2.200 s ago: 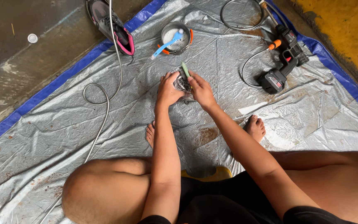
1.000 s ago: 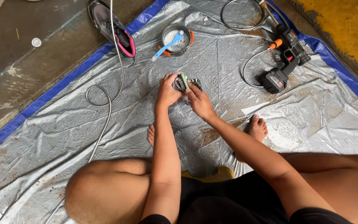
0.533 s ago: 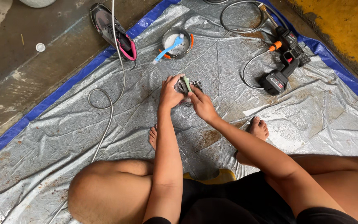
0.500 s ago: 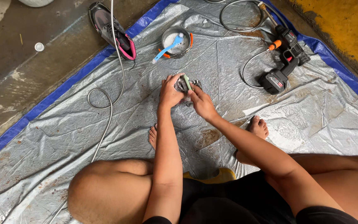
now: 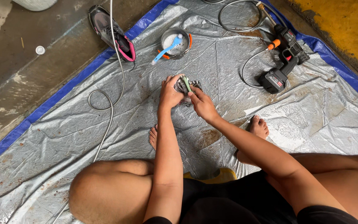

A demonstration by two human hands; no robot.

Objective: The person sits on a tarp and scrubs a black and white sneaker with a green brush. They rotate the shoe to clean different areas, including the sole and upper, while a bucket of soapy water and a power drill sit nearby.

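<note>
1. Underneath everything lies a crinkled grey tarp (image 5: 63, 137) with a blue border, spread over a stained concrete floor (image 5: 17, 79); brown dirt marks show on it near the person's feet.
2. Next in size is the person, squatting low with bare knees wide and both arms stretched forward over the sheet, bare toes showing on either side of the arms.
3. At the upper right of the sheet lies a black power tool (image 5: 284, 62) with an orange collar, and a grey hose (image 5: 245, 29) loops around beside it.
4. At the upper left a dark shoe (image 5: 112, 32) with a pink lining sits on the sheet's edge, and a thin grey cable (image 5: 110, 103) runs past it down the sheet.
5. Just beyond the hands stands a small round bowl (image 5: 175, 41) with a blue brush (image 5: 166, 49) resting in it.
6. The left hand (image 5: 170, 93) is wrapped closed around a small dirty grey shoe (image 5: 184, 87), held just above the sheet in the middle, near the bowl.
7. The right hand (image 5: 203, 105) pinches a small green-handled brush (image 5: 186, 84) between its fingertips, its tip against the grey shoe.
8. Smallest is a white cap (image 5: 40, 50), lying alone on the concrete well away from the sheet.
</note>
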